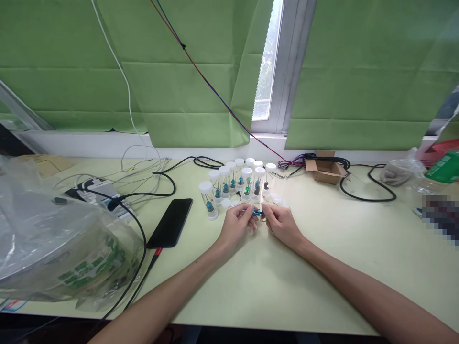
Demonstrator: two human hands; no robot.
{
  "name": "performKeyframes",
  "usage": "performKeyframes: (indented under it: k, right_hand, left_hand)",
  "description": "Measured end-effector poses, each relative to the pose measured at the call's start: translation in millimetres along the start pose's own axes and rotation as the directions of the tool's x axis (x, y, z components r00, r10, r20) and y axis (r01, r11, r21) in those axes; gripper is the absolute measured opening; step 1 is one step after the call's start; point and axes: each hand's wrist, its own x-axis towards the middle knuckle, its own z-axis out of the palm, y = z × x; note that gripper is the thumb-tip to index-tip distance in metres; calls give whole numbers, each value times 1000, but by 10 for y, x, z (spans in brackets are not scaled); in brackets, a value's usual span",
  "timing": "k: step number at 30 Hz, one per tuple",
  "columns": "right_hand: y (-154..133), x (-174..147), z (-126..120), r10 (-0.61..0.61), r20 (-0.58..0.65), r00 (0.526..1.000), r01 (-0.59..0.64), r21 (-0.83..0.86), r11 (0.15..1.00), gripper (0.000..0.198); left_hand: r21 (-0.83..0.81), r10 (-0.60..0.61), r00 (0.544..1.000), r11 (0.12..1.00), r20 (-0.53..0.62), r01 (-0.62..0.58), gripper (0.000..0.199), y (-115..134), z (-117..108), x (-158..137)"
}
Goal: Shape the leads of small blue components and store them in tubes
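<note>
Between my two hands, just in front of the clear tubes, is a small blue part (257, 212) with a dark end; its exact kind is too small to make out. My left hand (236, 223) pinches its blue side between thumb and fingers. At the dark end, the fingertips of my right hand (283, 223) are closed together. Several clear tubes with white caps (246, 184) stand upright behind my hands, holding small blue, green or dark parts with thin leads. One tube (208, 200) stands nearest on the left. Loose white caps (225, 204) lie by the tubes, partly hidden by my hands.
A black phone (170, 223) lies left of my hands. Further left are a large clear plastic bag (68, 239) and tangled cables (161, 184). An open cardboard box (324, 170) with a black cable stands at the back right. A green-labelled bottle (442, 169) lies at the far right.
</note>
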Motion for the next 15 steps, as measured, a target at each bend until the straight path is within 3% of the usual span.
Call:
performKeyframes:
  k: [5, 15]
  right_hand:
    - [-15, -16, 2, -13, 65, 998, 7, 81, 997, 29]
    - [-16, -18, -3, -38, 124, 992, 23, 117, 993, 26]
  left_hand:
    - [-37, 0, 999, 999, -54, -2, 33, -30, -20, 28]
    - [-20, -5, 999, 1000, -34, 4, 32, -36, -23, 17]
